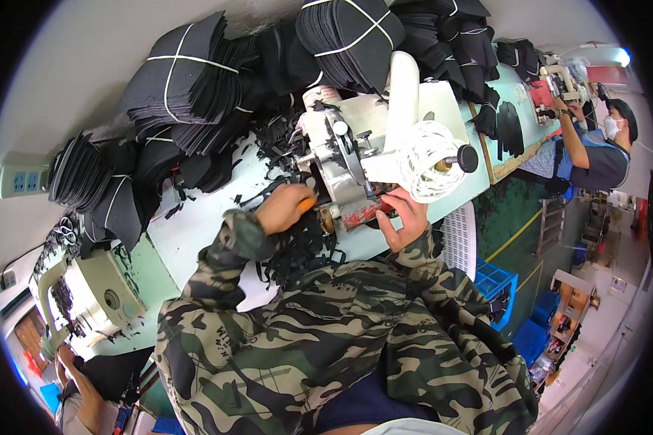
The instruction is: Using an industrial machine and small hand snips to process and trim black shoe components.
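My left hand (286,209) is closed around an orange handle (307,204) at the left front of a white skiving-type machine (345,163). The far end of that handle is hidden. My right hand (408,219) rests at the machine's front right, thumb and fingers apart. Its fingertips lie by a red-marked metal piece (363,215) on the machine's front edge. Black scraps (297,250) lie heaped below my left hand and in front of the machine. Whether a workpiece lies under my right fingertips I cannot make out.
Tied stacks of black sheets (189,76) line the table's back. A coiled white cord (432,163) hangs at the machine's right. A blue crate (495,290) and a white perforated basket (458,235) stand at right. Other people work far right and lower left, near another machine (109,293).
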Available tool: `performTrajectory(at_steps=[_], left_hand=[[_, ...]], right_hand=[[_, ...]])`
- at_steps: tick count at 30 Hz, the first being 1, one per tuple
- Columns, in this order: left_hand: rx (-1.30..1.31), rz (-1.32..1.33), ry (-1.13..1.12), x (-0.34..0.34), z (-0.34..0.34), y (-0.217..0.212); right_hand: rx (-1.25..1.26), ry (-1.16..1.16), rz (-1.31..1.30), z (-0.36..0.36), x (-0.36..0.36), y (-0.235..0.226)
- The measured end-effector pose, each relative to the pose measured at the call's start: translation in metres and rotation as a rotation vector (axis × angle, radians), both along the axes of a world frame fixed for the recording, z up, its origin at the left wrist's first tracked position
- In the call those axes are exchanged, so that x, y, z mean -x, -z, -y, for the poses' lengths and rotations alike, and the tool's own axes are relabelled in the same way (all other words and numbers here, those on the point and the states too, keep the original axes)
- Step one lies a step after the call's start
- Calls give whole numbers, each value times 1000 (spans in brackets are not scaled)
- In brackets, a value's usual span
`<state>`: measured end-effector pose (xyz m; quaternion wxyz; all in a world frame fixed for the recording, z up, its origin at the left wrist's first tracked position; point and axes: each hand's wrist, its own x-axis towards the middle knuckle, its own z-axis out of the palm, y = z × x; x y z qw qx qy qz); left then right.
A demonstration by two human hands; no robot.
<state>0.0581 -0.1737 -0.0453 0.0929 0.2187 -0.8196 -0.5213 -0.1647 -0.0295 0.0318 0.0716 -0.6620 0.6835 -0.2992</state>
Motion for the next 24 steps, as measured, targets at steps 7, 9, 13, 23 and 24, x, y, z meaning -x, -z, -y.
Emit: performTrajectory(at_steps=[7, 9, 13, 23, 24], left_hand=[[172, 386, -103, -84, -63, -18], [466, 186, -284, -78, -62, -27], [466, 239, -388, -49, -35, 2], [423, 123, -379, -46, -210, 16], [402, 133, -416, -48, -226, 19]], right_hand=[[-17, 13, -11, -4, 1, -1], [16, -12, 24, -3, 4, 5], [57, 18, 11, -1, -1, 7], [118, -117, 14, -5, 4, 17], [129, -141, 3, -5, 6, 17]])
